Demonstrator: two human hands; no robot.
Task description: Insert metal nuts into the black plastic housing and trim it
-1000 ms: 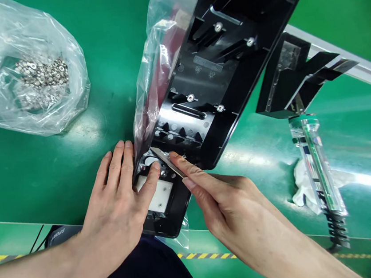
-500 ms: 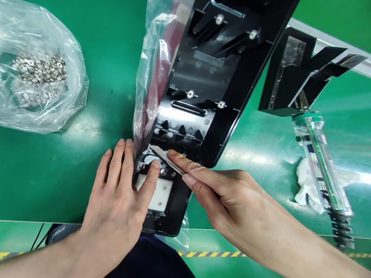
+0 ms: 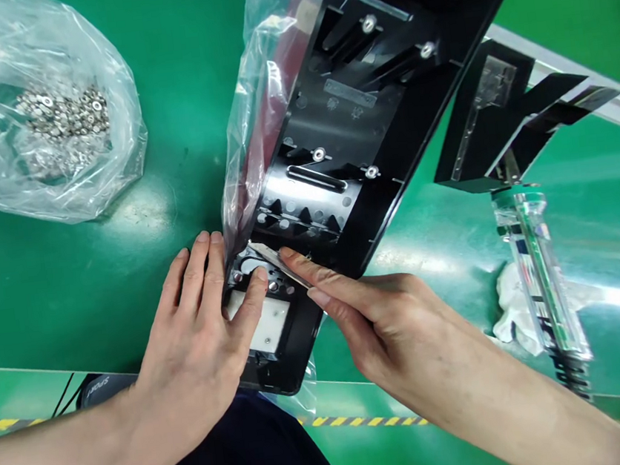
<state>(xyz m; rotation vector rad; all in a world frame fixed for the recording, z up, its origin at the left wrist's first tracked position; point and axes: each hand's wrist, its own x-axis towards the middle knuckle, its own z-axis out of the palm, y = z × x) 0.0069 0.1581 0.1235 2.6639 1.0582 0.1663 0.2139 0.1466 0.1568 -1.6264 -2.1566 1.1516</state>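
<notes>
- My left hand (image 3: 199, 333) is straddling the edge of the black panel (image 3: 354, 127), thumb apart from fingers; I cannot tell whether it's gripping.
- My right hand (image 3: 390, 320) is pinching a thin metal blade (image 3: 271, 257), its tip over the panel.
- From here I'm seeing the panel slanting across the green table (image 3: 185, 172).

Right grip (image 3: 390, 320) holds a thin blade (image 3: 278, 261) at the black housing (image 3: 346, 127) — left grip (image 3: 201, 327) across its edge.

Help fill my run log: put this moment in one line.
left hand: on black panel | right hand: holding metal tool over panel | bag of metal parts: on table
</notes>
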